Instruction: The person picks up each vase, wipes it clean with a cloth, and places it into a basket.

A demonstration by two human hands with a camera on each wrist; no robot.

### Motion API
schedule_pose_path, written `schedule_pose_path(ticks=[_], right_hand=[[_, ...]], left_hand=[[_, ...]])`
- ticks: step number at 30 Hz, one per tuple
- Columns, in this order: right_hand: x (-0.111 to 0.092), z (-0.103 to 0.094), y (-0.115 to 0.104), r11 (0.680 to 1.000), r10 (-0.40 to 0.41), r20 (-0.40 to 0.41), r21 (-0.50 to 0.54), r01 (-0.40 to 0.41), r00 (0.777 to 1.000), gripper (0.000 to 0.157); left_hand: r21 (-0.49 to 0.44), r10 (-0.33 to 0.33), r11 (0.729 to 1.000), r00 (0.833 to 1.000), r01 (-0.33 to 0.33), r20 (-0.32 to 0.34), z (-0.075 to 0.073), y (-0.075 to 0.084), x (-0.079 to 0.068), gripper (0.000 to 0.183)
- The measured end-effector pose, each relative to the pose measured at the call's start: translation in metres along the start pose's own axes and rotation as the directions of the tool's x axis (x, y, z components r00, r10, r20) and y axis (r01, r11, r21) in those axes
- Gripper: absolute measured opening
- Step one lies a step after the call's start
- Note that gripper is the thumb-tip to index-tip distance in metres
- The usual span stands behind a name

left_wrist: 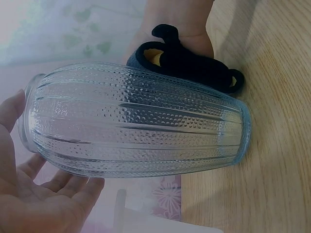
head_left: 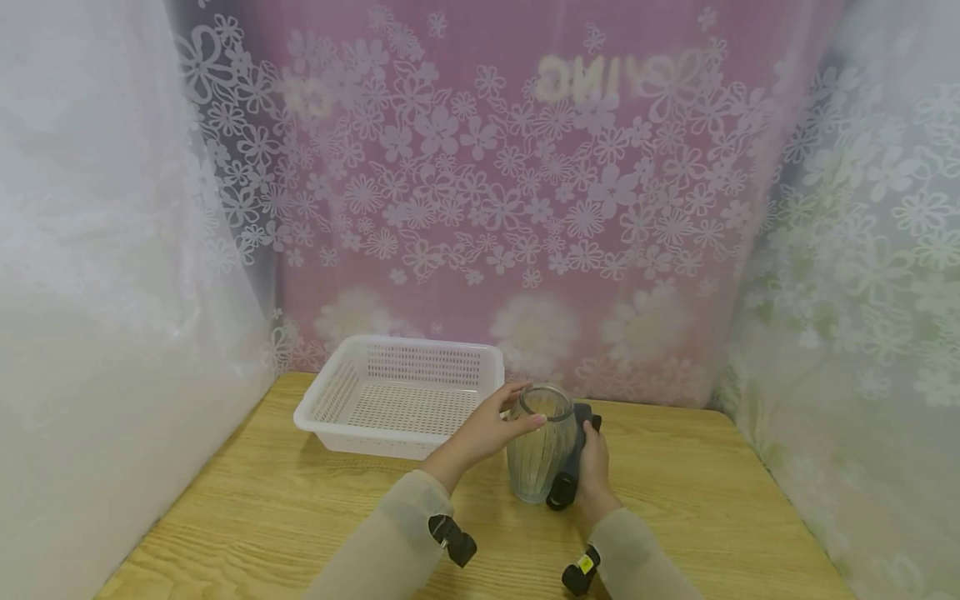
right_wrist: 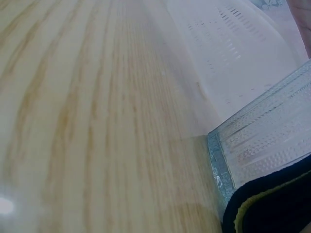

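A clear ribbed glass vase [head_left: 542, 454] stands roughly upright on the table, its open mouth at the top. My left hand [head_left: 491, 427] holds it near the neck, thumb at the rim; in the left wrist view the fingers of that hand [left_wrist: 48, 194] curve beneath the glass. On the vase's other side, my right hand [head_left: 595, 462] grips a folded dark cloth [head_left: 573, 458] against the glass. Yellowish lining shows inside the folds of the cloth [left_wrist: 194, 65]. The right wrist view shows the vase's thick base [right_wrist: 221, 167] beside the cloth [right_wrist: 272, 204]; the right fingers are mostly hidden.
A white perforated plastic basket [head_left: 408, 443] sits left of the vase on the wooden table [head_left: 247, 508]. A pink flowered curtain [head_left: 495, 208] hangs behind the table, with pale sheeting [head_left: 862, 333] on the right. Black straps with small devices are on both sleeves.
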State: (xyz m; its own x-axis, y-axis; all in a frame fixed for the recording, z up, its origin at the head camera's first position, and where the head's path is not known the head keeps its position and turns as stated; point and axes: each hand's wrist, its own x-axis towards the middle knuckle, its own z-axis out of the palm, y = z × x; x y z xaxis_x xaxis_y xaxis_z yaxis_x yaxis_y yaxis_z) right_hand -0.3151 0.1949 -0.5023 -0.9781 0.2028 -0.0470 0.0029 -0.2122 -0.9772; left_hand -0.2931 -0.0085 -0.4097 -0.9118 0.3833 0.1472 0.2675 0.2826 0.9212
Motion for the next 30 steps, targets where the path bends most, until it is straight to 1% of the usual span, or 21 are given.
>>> schedule_pose_path(ticks=[4,8,13,15,17,19,22,24,25,27,30], right_hand=[[-0.001,0.001,0.001,0.999,0.006,0.009,0.039,-0.006,1.0,0.047],[-0.001,0.001,0.001,0.999,0.016,0.013,0.048,-0.017,1.0,0.045],[-0.002,-0.002,-0.002,1.0,-0.009,-0.032,-0.025,0.009,0.999,0.05],[-0.003,-0.003,-0.006,0.999,-0.023,-0.063,-0.042,0.02,0.998,0.049],[-0.008,-0.004,-0.015,1.0,-0.019,-0.061,-0.023,0.018,0.998,0.048],[-0.01,-0.006,-0.019,1.0,-0.018,-0.072,-0.02,0.016,0.997,0.05],[-0.013,-0.01,-0.027,1.0,-0.018,-0.062,-0.015,0.017,0.998,0.056],[-0.011,-0.012,-0.03,0.999,-0.034,-0.065,-0.027,0.032,0.997,0.059],[-0.013,-0.011,-0.035,0.998,-0.051,-0.065,-0.03,0.05,0.997,0.06],[-0.016,-0.01,-0.046,0.995,-0.099,-0.052,-0.026,0.097,0.994,0.06],[-0.021,-0.008,-0.062,0.983,-0.176,-0.047,-0.06,0.173,0.983,0.06]], left_hand=[[0.002,-0.002,1.0,1.0,0.002,-0.001,0.0,0.0,0.0,0.07],[0.005,-0.002,1.0,1.0,0.002,0.0,-0.001,0.001,0.0,0.072],[0.006,-0.006,1.0,1.0,0.006,0.001,0.0,0.0,0.001,0.071],[0.004,-0.007,1.0,1.0,0.007,0.003,-0.001,0.0,0.001,0.072],[0.003,-0.009,1.0,1.0,0.009,0.005,0.0,0.0,0.001,0.072],[0.007,-0.007,1.0,1.0,0.007,0.007,0.0,0.0,0.001,0.073],[0.019,-0.007,1.0,1.0,0.007,0.004,0.0,-0.001,0.001,0.073],[0.02,-0.01,1.0,1.0,0.01,0.002,0.001,-0.001,0.001,0.072],[0.019,-0.012,1.0,1.0,0.012,0.0,0.001,-0.001,0.001,0.072],[0.017,-0.012,1.0,1.0,0.012,-0.001,0.0,-0.002,0.002,0.071],[0.02,-0.011,1.0,1.0,0.011,-0.002,-0.001,-0.002,0.002,0.071]])
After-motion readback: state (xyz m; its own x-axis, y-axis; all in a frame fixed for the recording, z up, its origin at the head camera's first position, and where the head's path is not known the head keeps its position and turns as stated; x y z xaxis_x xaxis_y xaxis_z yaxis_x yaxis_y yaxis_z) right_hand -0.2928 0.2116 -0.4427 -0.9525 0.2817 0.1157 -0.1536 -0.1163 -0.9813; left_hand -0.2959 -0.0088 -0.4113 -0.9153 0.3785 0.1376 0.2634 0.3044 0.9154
